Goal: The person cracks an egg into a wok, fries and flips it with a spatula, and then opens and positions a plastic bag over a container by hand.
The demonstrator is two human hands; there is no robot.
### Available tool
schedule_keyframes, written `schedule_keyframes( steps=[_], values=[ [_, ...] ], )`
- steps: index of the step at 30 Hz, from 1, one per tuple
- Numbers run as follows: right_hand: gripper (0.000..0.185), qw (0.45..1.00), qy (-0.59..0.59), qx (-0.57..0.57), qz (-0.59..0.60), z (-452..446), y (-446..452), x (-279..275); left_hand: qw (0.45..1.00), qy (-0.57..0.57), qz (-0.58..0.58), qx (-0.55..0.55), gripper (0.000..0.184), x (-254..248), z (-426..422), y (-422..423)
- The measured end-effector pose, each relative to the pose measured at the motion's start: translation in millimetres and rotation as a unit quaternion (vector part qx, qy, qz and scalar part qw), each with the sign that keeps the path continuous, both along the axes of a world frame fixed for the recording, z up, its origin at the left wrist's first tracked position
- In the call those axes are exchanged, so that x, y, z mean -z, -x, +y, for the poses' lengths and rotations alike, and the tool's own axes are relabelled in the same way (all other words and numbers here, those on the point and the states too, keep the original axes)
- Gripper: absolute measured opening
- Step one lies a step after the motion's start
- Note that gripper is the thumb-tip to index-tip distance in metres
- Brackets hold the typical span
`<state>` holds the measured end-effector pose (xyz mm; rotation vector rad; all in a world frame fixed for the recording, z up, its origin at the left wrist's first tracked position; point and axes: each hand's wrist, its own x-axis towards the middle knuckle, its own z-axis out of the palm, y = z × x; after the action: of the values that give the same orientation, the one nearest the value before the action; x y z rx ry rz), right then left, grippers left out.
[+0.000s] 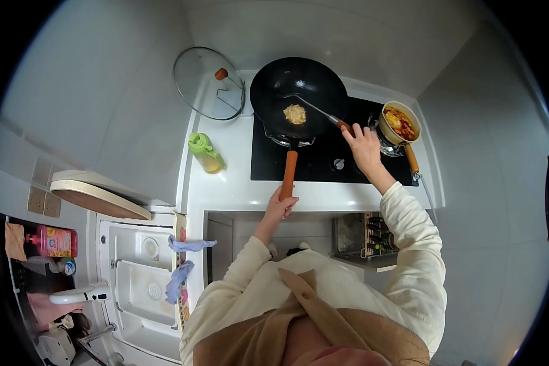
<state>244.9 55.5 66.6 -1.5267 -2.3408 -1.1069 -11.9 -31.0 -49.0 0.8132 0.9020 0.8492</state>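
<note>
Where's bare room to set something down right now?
Bare counter lies between the green bottle and the black hob, and along the hob's front edge, right of the left hand. Over the hob it is crowded: wok, small pot and right hand.

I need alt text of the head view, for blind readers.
A person's left hand grips the brown handle of a black wok containing food; the right hand holds a long utensil reaching into it. A filled pot stands nearby.
</note>
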Motion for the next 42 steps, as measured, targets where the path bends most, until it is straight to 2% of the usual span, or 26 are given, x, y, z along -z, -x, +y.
schedule_keyframes(
  steps=[1,2,6,9,12,19,23,28,31,38,42],
  values=[
    [0.034,1.000,0.018,0.005,0.003,-2,0,3,1.000,0.001,-0.005,-0.002,0.044,1,0,-1],
    [0.043,0.999,0.042,-0.004,0.015,-2,-3,6,1.000,0.003,-0.010,-0.004,0.044,1,0,-2],
    [0.065,0.967,0.198,0.044,0.153,-6,-4,22,1.000,0.009,-0.007,-0.007,0.043,3,-1,-2],
    [0.059,0.953,0.218,0.046,0.205,-6,-6,27,1.000,0.012,-0.002,-0.010,0.043,0,-1,-2],
    [0.052,0.957,0.199,0.041,0.206,-5,-15,12,1.000,0.005,-0.004,-0.010,0.043,0,-2,-2],
    [0.050,0.932,0.252,0.095,0.242,-8,-34,-28,1.000,0.011,0.001,-0.011,0.044,-2,-3,-1],
    [0.045,0.877,0.301,0.107,0.359,-3,-39,-40,1.000,0.005,-0.004,-0.011,0.045,-2,-3,-2],
    [0.045,0.771,0.356,0.088,0.520,7,-53,-30,1.000,0.005,-0.003,-0.010,0.043,4,-2,-1],
    [0.045,0.751,0.354,0.085,0.550,7,-54,-22,1.000,0.009,-0.014,-0.004,0.041,5,-2,-1],
    [0.048,0.864,0.262,0.113,0.414,-6,-25,-12,1.000,0.014,-0.024,-0.004,0.043,7,-8,-1],
    [0.049,0.885,0.249,0.121,0.374,-11,-15,-2,1.000,0.008,-0.016,-0.005,0.045,6,-11,2]
  ],
)
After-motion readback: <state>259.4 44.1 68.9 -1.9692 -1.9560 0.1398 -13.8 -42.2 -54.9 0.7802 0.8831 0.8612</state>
